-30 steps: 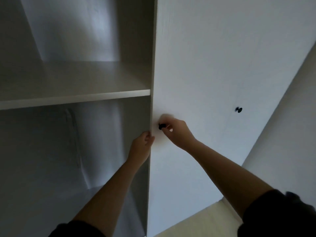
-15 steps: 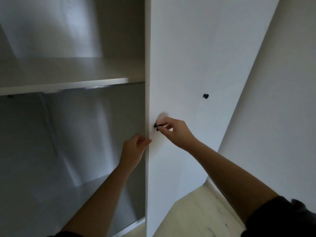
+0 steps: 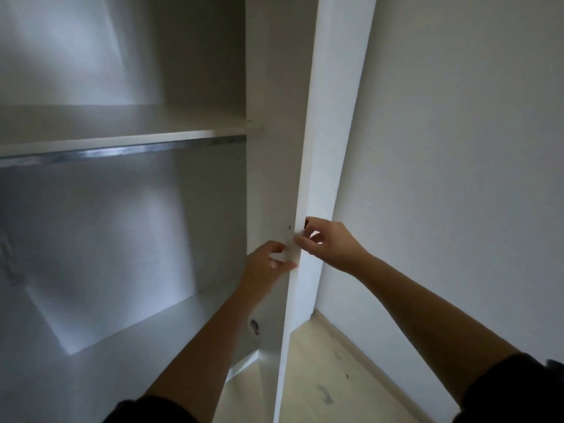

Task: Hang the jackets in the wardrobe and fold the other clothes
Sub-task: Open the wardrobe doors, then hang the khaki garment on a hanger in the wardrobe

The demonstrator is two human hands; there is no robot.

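A white wardrobe stands open in front of me, with a shelf [image 3: 128, 138] and a metal hanging rail [image 3: 122, 152] just beneath it. Its right door [image 3: 323, 148] is swung out and seen nearly edge-on. My right hand [image 3: 331, 242] pinches the small black knob [image 3: 306, 222] on the door's outer face. My left hand [image 3: 268, 268] grips the door's edge from the inner side, thumb against the edge. No jackets or other clothes are in view.
The compartment [image 3: 106, 239] below the rail holds nothing I can see. A plain white wall [image 3: 457, 178] stands right of the door. Light wooden floor [image 3: 329, 377] with a skirting board runs along the wall at the bottom.
The right door has swung outward from nearly flat-on to almost edge-on. Both hands stayed on it, and the rail under the shelf has come into view.
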